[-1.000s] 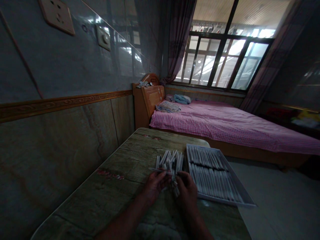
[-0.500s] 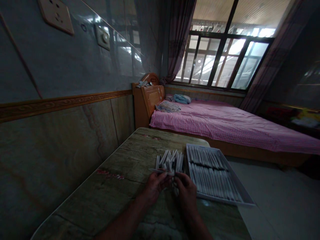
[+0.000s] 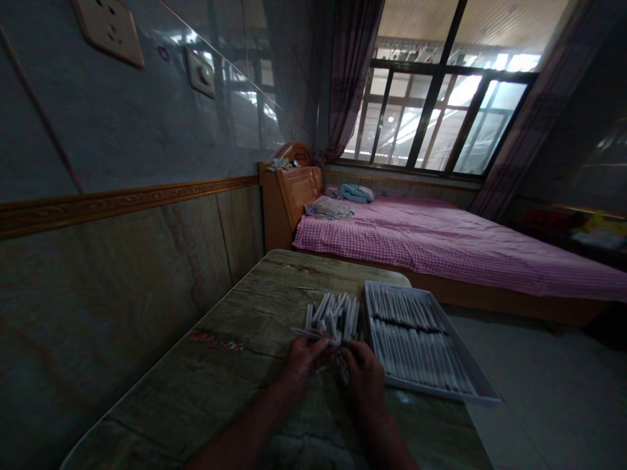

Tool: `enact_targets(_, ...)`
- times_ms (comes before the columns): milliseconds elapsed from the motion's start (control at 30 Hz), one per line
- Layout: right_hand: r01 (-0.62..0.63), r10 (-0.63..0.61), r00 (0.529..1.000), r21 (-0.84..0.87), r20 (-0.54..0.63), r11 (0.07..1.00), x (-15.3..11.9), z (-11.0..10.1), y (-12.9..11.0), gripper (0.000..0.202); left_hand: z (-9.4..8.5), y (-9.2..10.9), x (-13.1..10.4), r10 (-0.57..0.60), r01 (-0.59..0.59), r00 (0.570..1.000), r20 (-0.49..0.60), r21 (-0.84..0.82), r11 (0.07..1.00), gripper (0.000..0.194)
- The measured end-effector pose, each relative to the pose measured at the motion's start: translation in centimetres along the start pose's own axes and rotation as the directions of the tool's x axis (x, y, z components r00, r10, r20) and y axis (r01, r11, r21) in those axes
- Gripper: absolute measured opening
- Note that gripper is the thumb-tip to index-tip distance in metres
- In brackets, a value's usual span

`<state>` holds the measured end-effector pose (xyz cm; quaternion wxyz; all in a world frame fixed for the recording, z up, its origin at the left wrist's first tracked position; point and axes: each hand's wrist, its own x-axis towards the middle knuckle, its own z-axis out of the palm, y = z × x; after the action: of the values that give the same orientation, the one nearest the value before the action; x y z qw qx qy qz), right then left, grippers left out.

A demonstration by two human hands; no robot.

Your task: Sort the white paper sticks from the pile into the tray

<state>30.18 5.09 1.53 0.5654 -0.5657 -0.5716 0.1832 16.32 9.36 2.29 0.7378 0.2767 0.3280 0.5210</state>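
Note:
My left hand (image 3: 304,360) is closed, thumb and fingers pinching a slim white pen (image 3: 304,333) that lies crosswise and points left. My right hand (image 3: 365,373) is closed at the pen's right end; its fingertips partly hide what they grip. Below, between the hands, another white stick-like piece (image 3: 343,371) shows beside the right fingers. Just beyond my hands lies a loose heap of similar white pens (image 3: 333,313). To the right, a pale shallow tray (image 3: 482,385) holds two rows of them side by side.
Everything stands on a wood-patterned table (image 3: 235,385) with rounded corners. A tiled wall (image 3: 122,274) runs along the left. Past the far edge is a bed (image 3: 416,241) with a pink checked cover, with a window (image 3: 431,117) behind it.
The pen's left end has tipped up slightly. Both hands stay almost in place; the right fingers have shifted a little. The heap and tray are unchanged.

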Motion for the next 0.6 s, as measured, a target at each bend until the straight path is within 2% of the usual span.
enact_targets(133,0.161,-0.146,0.986,-0.245,0.081,0.956,-0.4,-0.1,0.9,0.028,0.0,0.2,-0.2,0.030,-0.032,0.999,0.021,0.110,0.993,0.039)
enact_targets(233,0.334,-0.323,0.941,-0.394,0.095,0.856,-0.8,0.1,2.5,0.030,0.0,0.0,-0.4,0.034,-0.041,0.998,0.052,0.154,0.987,0.036)
enact_targets(300,0.392,-0.383,0.917,-0.418,0.109,0.819,-0.9,0.1,2.9,0.029,-0.1,-0.1,-0.3,0.038,-0.048,0.998,0.057,0.170,0.984,0.035)
enact_targets(400,0.341,-0.312,0.940,-0.347,0.139,0.873,-0.8,0.1,2.0,0.028,-0.3,-0.2,-0.1,0.057,-0.062,0.998,0.031,0.181,0.982,0.036)
enact_targets(533,0.111,-0.092,0.991,-0.206,0.100,0.972,-0.6,0.1,0.2,0.025,-0.4,-0.2,0.1,0.062,-0.064,0.998,0.016,0.177,0.982,0.037)
enact_targets(600,0.105,-0.090,0.993,-0.217,0.076,0.971,-0.6,0.1,0.1,0.027,-0.3,-0.2,0.1,0.044,-0.047,0.999,0.017,0.185,0.982,0.037)
